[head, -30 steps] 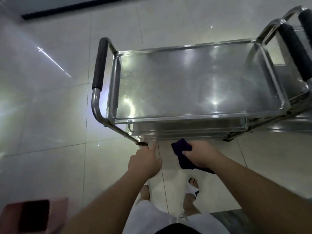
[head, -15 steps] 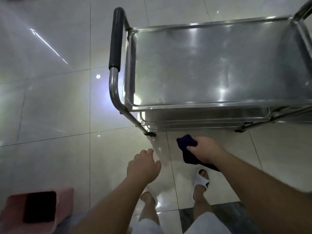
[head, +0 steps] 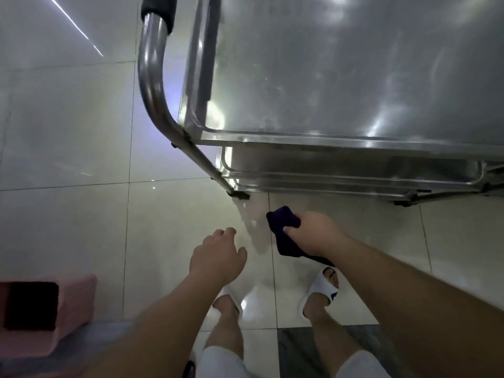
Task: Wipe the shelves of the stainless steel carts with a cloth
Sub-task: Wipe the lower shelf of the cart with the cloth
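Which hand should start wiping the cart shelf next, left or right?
Right. The right hand already grips the dark cloth just below the cart's shelf edges. The left hand holds nothing, its fingers loosely curled, and is probably better for steadying the cart.

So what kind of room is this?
Probably a kitchen or clinic back room, though I can't be sure. There's a stainless steel cart with stacked shelves, a shiny tiled floor, and a cleaning cloth in the right hand.
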The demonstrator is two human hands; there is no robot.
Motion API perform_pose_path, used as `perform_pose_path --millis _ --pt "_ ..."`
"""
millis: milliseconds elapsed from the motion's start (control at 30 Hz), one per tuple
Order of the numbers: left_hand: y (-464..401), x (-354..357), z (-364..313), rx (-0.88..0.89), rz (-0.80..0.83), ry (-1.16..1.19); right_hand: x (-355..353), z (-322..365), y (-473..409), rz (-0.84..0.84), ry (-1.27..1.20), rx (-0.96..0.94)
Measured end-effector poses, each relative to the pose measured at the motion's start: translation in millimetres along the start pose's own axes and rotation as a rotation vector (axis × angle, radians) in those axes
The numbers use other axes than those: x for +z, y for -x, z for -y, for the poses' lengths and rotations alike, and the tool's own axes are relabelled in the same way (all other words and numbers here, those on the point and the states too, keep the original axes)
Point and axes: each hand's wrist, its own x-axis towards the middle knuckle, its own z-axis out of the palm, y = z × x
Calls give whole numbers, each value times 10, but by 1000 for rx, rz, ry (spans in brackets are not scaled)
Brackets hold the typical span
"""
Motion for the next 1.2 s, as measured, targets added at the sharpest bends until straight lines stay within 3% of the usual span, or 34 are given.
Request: perform_pose_path --millis 200,600,1000,1200 --pt "-686 540 42 42 7 -1 186 -306 -688 -87 -45 6" --pt "-2401 1141 322 143 -165 -41 840 -538 -2411 -201 27 -100" --pt "-3745 1757 535 379 -410 -258 1345 -579 -4072 -542 185 -315" --pt "-3946 1812 694 377 -342 -140 1425 -541 -4396 -644 138 -413"
